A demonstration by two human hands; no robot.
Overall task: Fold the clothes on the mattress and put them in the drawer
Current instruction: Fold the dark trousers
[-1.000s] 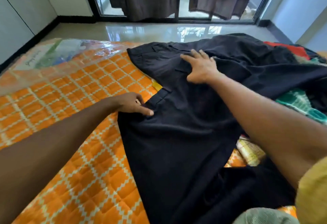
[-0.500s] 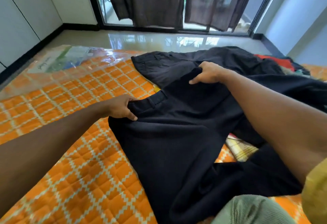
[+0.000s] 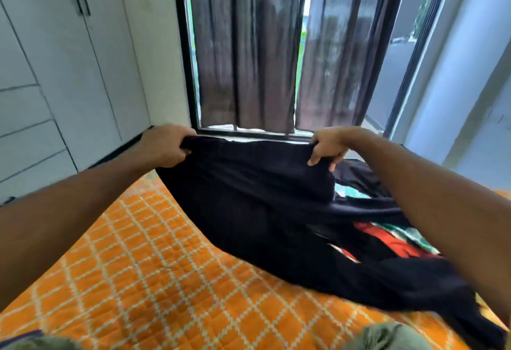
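Note:
A pair of black trousers hangs stretched between my two hands, lifted above the orange checked mattress. My left hand grips one end of the waistband. At the other end my right hand pinches the band, fingers curled over the cloth. The trouser legs trail down to the right and still lie on the mattress. Under them sits a pile of other clothes, red, green and dark pieces, partly covered by my right forearm.
White wardrobe doors and drawer fronts line the left wall. A glass door with dark curtains stands straight ahead beyond the mattress. My knees in green cloth show at the bottom edge.
Both hands took hold of the trousers' waistband and raised it off the mattress. The head camera tilted up toward the curtains and wardrobe.

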